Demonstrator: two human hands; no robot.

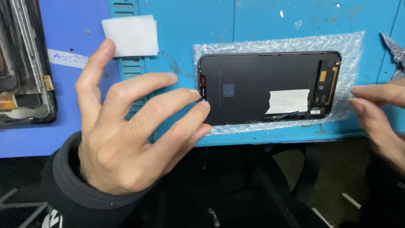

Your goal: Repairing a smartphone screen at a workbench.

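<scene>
A flat black phone screen panel lies back-side up on a crinkly sheet of clear bubble wrap, its corners rounded, a strip of white tape stuck across its matte back and gold-coloured connector parts showing near its right end. The left hand comes in from a dark ribbed cuff with its fingers spread wide, gripping nothing; the middle and ring fingertips rest against the panel's left short edge, the thumb standing up well clear. The right hand is only partly in view at the right border, fingers extended loosely toward the panel's right end, just short of it over the wrap, and empty as far as I can see. Everything sits on a scuffed blue work mat with seams and scratches. A square white wipe lies beyond the thumb, near a slotted blue strip. At the far left rests another dark framed device with orange flex cable showing. Metal tweezers poke in at the right edge. The mat's near edge runs just below the panel, dark cloth and floor beneath it.
</scene>
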